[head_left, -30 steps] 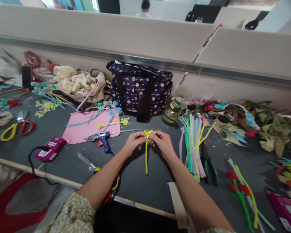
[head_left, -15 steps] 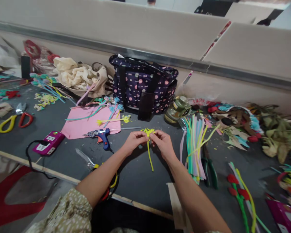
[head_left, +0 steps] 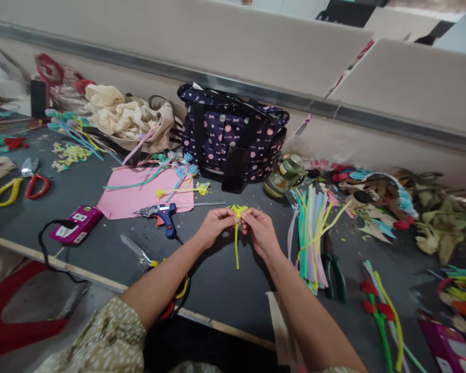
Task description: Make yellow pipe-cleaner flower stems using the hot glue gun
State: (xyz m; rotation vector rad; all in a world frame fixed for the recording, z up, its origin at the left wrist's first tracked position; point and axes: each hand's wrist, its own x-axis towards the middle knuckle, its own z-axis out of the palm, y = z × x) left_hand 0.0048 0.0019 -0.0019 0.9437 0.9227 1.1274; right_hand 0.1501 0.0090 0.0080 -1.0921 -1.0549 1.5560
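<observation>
Between both hands, over the middle of the dark table, is a yellow pipe-cleaner flower; its frilled head sits at the fingertips and its stem hangs down. My left hand pinches it from the left, fingers closed. My right hand pinches the same flower from the right, also closed. The fingers hide part of where head and stem meet. To the left lies a blue glue gun. Another yellow flower rests on a pink sheet. Right of my hands is a bundle of pastel pipe cleaners.
A patterned navy bag with a phone leaning on it stands behind. A green-lidded jar is beside it. Scissors lie near my left forearm, pliers at right. A purple power strip sits left.
The flower's hanging stem has swung slightly left and now points straighter down. Both hands keep their pinch in nearly the same place. The camera view has tilted a little.
</observation>
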